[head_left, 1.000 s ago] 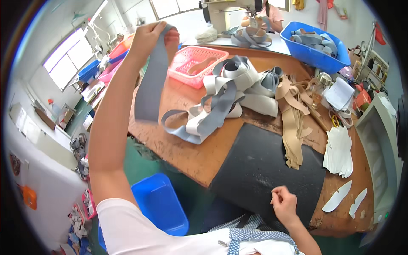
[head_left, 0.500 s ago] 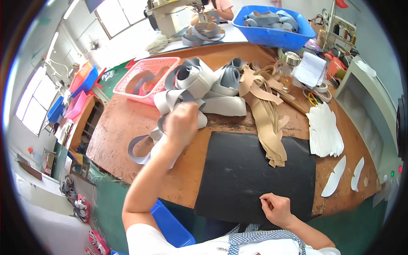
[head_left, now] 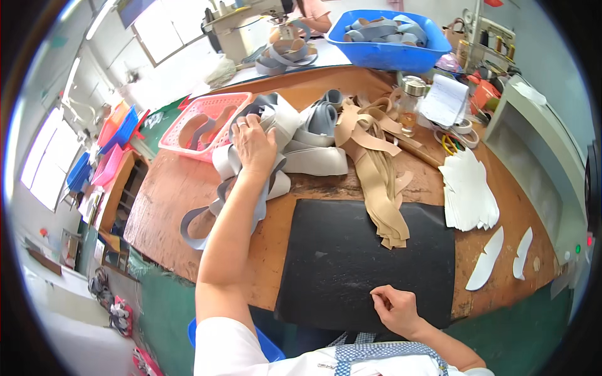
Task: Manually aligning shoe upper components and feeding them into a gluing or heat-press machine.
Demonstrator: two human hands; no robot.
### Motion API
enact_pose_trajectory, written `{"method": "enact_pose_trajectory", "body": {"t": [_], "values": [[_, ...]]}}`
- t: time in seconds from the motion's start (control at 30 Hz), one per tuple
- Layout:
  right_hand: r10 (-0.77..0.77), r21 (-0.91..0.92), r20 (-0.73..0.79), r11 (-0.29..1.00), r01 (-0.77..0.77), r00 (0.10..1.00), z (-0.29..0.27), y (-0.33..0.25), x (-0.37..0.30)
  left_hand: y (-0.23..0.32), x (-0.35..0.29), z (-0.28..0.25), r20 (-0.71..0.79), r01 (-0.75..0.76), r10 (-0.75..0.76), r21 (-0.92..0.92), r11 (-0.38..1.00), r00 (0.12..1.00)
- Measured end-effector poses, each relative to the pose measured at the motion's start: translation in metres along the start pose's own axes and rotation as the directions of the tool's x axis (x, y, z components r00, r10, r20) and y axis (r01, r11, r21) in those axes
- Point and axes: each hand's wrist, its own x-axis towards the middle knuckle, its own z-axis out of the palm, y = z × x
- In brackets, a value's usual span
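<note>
My left hand (head_left: 254, 145) reaches to the heap of grey and white strips (head_left: 313, 161) on the table. Its fingers are stretched and a little apart, lying on the strips beside a rolled white one, with a ring on one finger. Loops of strip hang below the wrist, partly hidden by the forearm. Over the lower part of the black mat (head_left: 351, 263) is my right hand (head_left: 398, 310), its fingers curled in toward the thumb, with nothing visible in them. A bundle of tan strips (head_left: 378, 188) lies right of the grey heap, its ends on the mat.
A pink basket (head_left: 172, 128) holding strips stands left of the heap. At right lie a white stack of cut pieces (head_left: 467, 191), two loose white pieces (head_left: 486, 260), scissors and tape rolls. A glass jar (head_left: 411, 103) and blue tub (head_left: 389, 59) are farther back. Another person sits beyond.
My left hand has moved farther into the heap, its fingers now spread on the strips. The right hand keeps its curled shape over the mat. The whole view has shifted slightly.
</note>
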Motion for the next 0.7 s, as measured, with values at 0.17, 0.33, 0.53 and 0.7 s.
{"method": "enact_pose_trajectory", "body": {"t": [0.17, 0.33, 0.53, 0.7], "values": [[0.059, 0.123, 0.089, 0.990, -0.070, 0.994, -0.007, -0.005, 0.017, -0.034, -0.024, -0.035, 0.042, 0.010, -0.021, 0.250, 0.968, 0.999], [-0.633, -0.261, 0.133, 0.720, 0.643, 0.763, 0.013, -0.050, 0.162, -0.085, -0.052, -0.053, 0.104, -0.220, 0.201, 0.240, 0.945, 0.974], [-0.765, -0.646, 0.193, 0.372, 0.666, 0.615, 0.105, -0.054, 0.376, -0.073, -0.059, -0.067, 0.126, -0.399, 0.380, 0.210, 0.893, 0.916], [-0.567, -0.475, 0.439, 0.513, 0.715, 0.697, 0.120, -0.067, 0.415, -0.091, -0.061, -0.138, 0.177, -0.577, 0.551, 0.302, 0.758, 0.816]]}}
